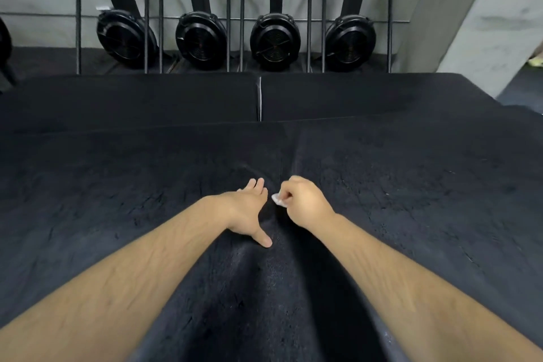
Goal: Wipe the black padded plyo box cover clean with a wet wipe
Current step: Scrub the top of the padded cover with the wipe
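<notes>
Our right hand [305,204] is curled tight, thumb and fingertips pinching one small wadded white wet wipe [278,200]. Only a scrap of it shows on the thumb side. We hold it low over the black padded plyo box cover [411,200], bunched, we judge, so that pressure lands on one spot; whether it touches the surface we cannot tell. Our left hand [248,211] lies flat just beside it, fingers straight and thumb spread. It holds nothing and is most likely there to brace our lean and keep the padding taut. Both hands sit near the middle of the cover, well short of its far edge. Beyond that edge lie two more black pads [132,103] side by side with a pale seam between them, and behind those four black fan-wheel machines [201,38] stand in metal frames against a grey wall.
</notes>
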`<state>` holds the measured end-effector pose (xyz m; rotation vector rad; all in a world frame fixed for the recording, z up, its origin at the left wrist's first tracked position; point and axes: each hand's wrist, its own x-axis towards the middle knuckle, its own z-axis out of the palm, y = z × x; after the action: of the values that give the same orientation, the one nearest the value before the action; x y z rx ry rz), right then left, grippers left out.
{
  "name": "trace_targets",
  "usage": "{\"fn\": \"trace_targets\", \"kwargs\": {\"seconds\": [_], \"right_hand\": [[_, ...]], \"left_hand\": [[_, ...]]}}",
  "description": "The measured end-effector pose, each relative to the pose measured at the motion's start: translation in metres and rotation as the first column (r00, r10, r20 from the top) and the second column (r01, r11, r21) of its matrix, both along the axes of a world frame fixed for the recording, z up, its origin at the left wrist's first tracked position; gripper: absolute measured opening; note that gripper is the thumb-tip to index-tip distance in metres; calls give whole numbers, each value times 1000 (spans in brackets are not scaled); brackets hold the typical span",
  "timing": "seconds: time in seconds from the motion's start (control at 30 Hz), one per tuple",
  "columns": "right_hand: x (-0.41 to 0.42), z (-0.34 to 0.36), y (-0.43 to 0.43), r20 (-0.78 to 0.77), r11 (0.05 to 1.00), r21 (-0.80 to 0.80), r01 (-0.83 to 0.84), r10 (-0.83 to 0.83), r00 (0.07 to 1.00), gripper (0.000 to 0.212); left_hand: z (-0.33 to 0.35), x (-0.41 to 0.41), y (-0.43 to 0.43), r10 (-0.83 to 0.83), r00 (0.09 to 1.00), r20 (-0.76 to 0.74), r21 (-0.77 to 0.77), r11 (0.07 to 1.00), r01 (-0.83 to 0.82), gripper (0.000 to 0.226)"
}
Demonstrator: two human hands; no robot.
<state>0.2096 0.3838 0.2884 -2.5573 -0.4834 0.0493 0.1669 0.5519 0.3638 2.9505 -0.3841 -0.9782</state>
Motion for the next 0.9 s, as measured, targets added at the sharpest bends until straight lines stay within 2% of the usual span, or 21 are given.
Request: {"fn": "trace_targets", "kwargs": {"seconds": [0.1,0.17,0.3,0.47,0.6,0.73,0.9], "right_hand": [[37,6,8,22,999,-28,32,-31,999,43],[66,10,16,20,998,-57,40,-38,999,46],[117,20,38,36,996,-72,61,-59,998,44],[143,35,55,-25,980,-196,35,-40,999,31],[118,29,46,-21,976,-213,45,-51,998,46],[68,21,32,-16,972,-234,9,-13,1000,41],[-29,14,6,-28,995,-93,22,-24,999,40]], "left_hand": [[-5,-3,-6,-20,998,59,30,999,18,123],[-10,-1,-6,-18,997,72,31,999,16,124],[-18,5,-5,-23,997,68,44,999,20,127],[-18,7,-7,-55,995,79,67,996,50,127],[-16,1,-4,-3,997,76,18,1000,2,124],[-20,-7,-1,57,994,89,-57,997,-52,120],[-24,-22,-4,92,986,141,-57,995,-85,107]]}}
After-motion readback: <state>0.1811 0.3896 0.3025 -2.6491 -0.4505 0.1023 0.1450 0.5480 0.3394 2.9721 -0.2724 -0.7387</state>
